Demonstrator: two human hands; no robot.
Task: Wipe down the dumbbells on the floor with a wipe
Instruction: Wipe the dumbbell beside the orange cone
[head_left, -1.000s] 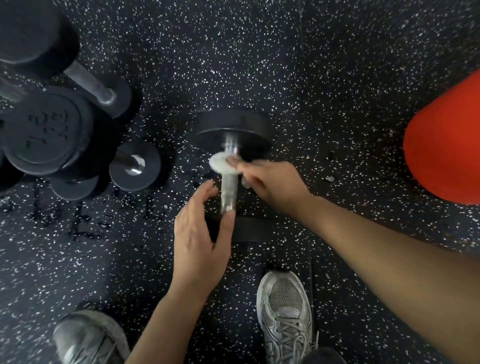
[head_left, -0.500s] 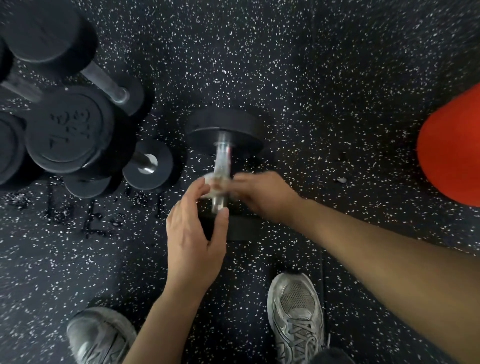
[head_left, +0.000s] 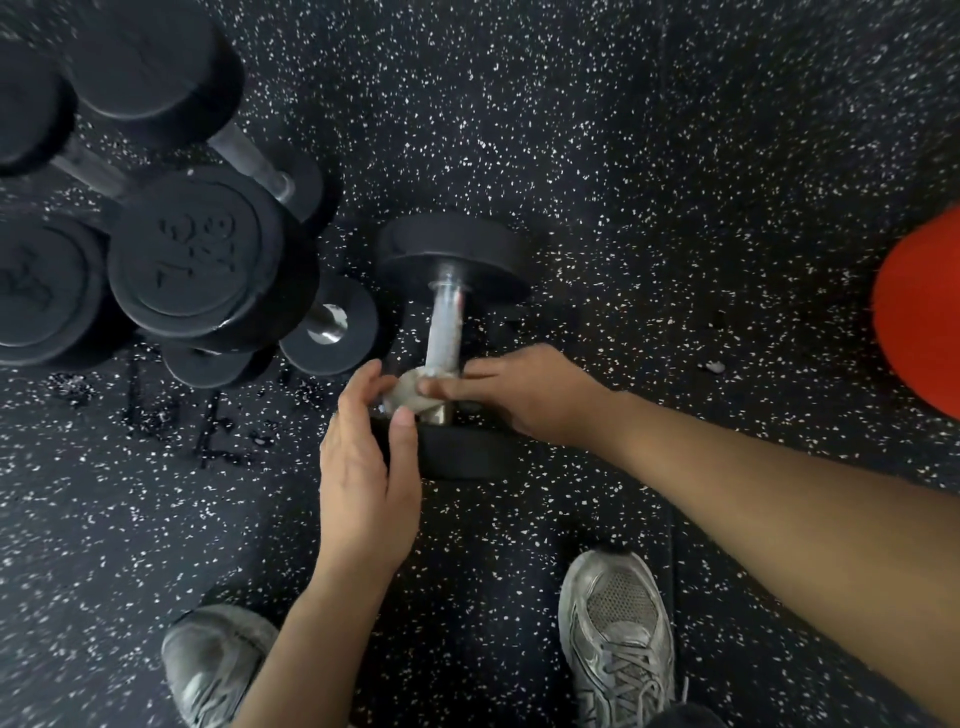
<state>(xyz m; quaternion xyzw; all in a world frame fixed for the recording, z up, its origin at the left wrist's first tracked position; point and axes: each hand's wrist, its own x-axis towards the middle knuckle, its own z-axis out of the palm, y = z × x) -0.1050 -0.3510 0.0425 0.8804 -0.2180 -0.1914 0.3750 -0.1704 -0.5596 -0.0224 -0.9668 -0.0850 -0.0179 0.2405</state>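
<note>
1. We see one dumbbell (head_left: 451, 332) lying on the black speckled floor (head_left: 649, 156), its metal handle running from a far black head to a near black head that sits just in front of our feet.
2. Our right hand (head_left: 524, 397) pinches a crumpled white wipe (head_left: 410, 392) against the near end of the dumbbell's handle, fingers curled round it.
3. Our left hand (head_left: 363, 457) lies over the left part of the dumbbell's near head, fingers fairly straight, fingertips touching the wipe and thumb beside it; it grips nothing that we can see.
4. Left of the dumbbell stands a crowded cluster of other dumbbells (head_left: 208, 260), black heads stacked and leaning on each other; the closest small head lies just beside the dumbbell's handle.
5. Far right of the dumbbell, a red rounded object (head_left: 919, 317) is cut by the frame edge.
6. A small pale scrap (head_left: 716, 367) lies on the floor between the dumbbell and the red object.
7. Two grey sneakers show nearer to us than the dumbbell: a left sneaker (head_left: 213, 670) and a right sneaker (head_left: 618, 639).
</note>
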